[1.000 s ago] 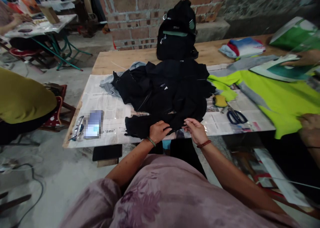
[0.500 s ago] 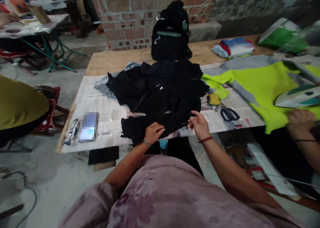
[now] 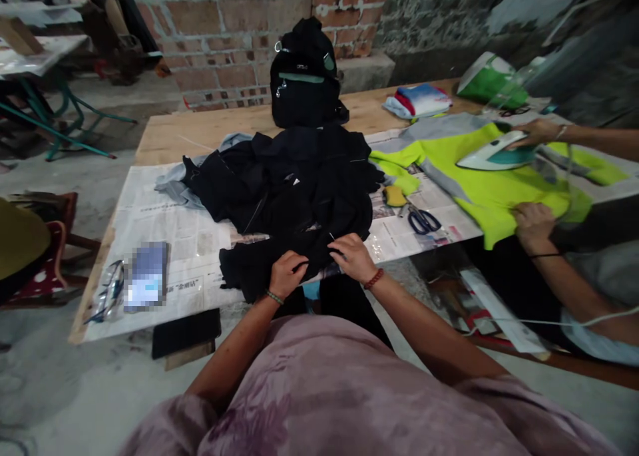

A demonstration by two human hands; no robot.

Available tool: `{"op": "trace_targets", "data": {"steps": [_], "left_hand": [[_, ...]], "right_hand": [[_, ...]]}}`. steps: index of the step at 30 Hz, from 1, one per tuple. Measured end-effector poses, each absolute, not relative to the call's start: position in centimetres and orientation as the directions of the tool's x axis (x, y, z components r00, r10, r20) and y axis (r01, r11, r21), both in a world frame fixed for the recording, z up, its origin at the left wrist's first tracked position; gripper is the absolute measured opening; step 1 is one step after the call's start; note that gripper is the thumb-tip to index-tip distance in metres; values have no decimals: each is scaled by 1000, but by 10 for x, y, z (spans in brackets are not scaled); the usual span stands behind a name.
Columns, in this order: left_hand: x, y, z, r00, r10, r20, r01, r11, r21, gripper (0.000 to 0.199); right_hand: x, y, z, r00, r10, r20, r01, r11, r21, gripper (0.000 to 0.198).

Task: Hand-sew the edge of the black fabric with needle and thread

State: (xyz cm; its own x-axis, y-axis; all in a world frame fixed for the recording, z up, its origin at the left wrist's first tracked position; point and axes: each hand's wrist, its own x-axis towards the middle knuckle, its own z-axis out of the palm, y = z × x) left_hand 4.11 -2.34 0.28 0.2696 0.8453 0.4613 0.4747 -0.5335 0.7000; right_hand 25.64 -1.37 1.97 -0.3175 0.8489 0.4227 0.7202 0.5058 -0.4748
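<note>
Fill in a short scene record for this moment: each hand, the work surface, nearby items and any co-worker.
left hand: the left hand pinches the near edge of the black fabric
right hand: the right hand, fingers drawn together at the same fabric; what they hold is too small to tell
surface: wooden table, partly covered with newspaper
beside fabric: scissors on the right
behind fabric: black backpack
co-worker: one hand on a steam iron over a neon-yellow and grey garment
</note>
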Motion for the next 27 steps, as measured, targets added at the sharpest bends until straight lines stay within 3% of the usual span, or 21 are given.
{"op": "trace_targets", "data": {"steps": [10, 18, 27], "left_hand": [[41, -23, 1, 299, 838, 457, 516, -544, 662, 15], [41, -21, 1, 285, 840, 462, 526, -540, 656, 13], [46, -16, 19, 284, 852, 440, 512, -522, 682, 14]], "right_hand": [[251, -10, -7, -347, 883, 315, 798, 455, -396, 14], [254, -13, 10, -227, 872, 434, 732, 447, -514, 15], [257, -12, 31, -196, 844, 499, 672, 486, -559, 11]]}}
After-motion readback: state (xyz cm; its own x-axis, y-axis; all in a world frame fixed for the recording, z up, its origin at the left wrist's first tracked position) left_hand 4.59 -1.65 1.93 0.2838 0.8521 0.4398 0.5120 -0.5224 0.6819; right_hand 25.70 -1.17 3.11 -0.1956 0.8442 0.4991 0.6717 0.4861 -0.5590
